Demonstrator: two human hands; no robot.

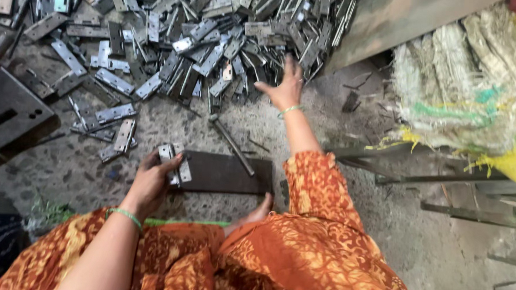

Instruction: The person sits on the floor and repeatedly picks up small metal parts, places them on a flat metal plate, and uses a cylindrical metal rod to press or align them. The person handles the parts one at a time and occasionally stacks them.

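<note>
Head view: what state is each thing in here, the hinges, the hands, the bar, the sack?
Left hand: closed on a hinge, folded open, at the plate's end.
Right hand: fingers spread, reaching into the hinge pile.
Hinge pile: loose, jumbled on the floor.
Plate: lying flat.
Rod: lying partly across the plate.
Sack: frayed, bulging.

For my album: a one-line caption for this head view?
Left hand holds hinges over a dark plate; right hand reaches into the pile.
</note>
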